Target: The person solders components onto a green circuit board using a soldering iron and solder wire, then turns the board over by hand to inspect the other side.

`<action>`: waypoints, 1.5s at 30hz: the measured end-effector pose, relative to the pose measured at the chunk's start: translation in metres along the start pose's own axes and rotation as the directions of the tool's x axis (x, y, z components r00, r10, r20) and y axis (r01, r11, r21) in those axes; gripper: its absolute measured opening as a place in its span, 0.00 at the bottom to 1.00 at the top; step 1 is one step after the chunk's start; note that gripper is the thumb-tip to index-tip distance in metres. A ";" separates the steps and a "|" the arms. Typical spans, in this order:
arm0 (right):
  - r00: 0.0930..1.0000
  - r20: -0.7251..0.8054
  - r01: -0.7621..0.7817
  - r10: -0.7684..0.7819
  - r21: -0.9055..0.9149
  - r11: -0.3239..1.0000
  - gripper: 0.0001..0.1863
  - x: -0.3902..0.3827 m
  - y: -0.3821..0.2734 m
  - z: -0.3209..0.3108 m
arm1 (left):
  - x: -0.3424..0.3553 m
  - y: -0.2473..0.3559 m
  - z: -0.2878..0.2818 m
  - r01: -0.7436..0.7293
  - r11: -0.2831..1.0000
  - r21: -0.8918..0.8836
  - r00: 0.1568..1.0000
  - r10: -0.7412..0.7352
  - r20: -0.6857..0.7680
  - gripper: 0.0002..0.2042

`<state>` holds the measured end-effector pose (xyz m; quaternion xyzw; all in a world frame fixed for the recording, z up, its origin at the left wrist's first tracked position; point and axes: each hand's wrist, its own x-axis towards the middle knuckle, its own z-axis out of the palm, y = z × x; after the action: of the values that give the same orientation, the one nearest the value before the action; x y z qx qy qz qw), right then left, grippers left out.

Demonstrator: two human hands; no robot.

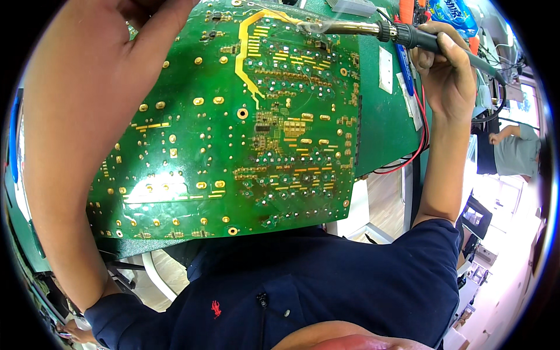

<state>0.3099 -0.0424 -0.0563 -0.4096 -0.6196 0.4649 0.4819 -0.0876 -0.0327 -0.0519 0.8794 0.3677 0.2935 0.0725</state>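
A large green circuit board point(192, 131) with gold pads and several rows of solder points lies in front of me. My right hand point(448, 73) is closed around the dark handle of a soldering iron point(356, 28). The iron's metal barrel points left over the board's far part, and smoke curls at its tip. Over the board's far left, my left hand point(149, 32) is closed in a pinch, its fingertips partly cut off by the upper edge. A thin strand of solder wire point(271, 10) runs from that side to the iron's tip.
The board rests on a green work surface point(379, 131). Right of it lie a blue pen point(403, 67), white strips point(385, 70) and red wires point(421, 131). A blue packet point(452, 17) stands farther back. Another person point(516, 149) is at the far right.
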 end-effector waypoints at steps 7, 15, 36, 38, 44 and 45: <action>0.999 0.033 0.020 -0.020 -0.009 1.000 0.19 0.001 0.002 0.000 | -0.001 0.000 0.001 0.004 1.000 -0.007 1.000 -0.004 -0.004 0.05; 1.000 0.022 -0.002 0.002 -0.013 1.000 0.19 -0.001 -0.001 0.001 | 0.000 0.001 0.002 0.004 1.000 -0.007 1.000 -0.005 -0.006 0.05; 0.999 -0.044 -0.010 0.005 -0.122 0.992 0.19 -0.007 -0.010 0.006 | -0.001 0.003 0.003 0.006 1.000 -0.006 1.000 -0.006 -0.009 0.06; 0.998 -0.056 -0.008 0.000 -0.142 0.990 0.19 -0.008 -0.011 0.006 | 0.000 0.003 0.003 0.005 1.000 -0.004 1.000 -0.005 -0.008 0.06; 0.998 -0.043 0.027 -0.034 -0.160 0.987 0.19 -0.007 -0.012 0.007 | 0.003 0.005 0.003 0.001 1.000 -0.003 1.000 -0.001 -0.008 0.06; 0.998 -0.053 0.024 -0.033 -0.163 0.986 0.19 -0.007 -0.012 0.007 | 0.003 0.005 0.002 0.003 1.000 -0.006 1.000 -0.003 -0.007 0.06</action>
<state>0.3042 -0.0534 -0.0473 -0.4513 -0.6474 0.3946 0.4706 -0.0815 -0.0341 -0.0509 0.8777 0.3682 0.2975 0.0743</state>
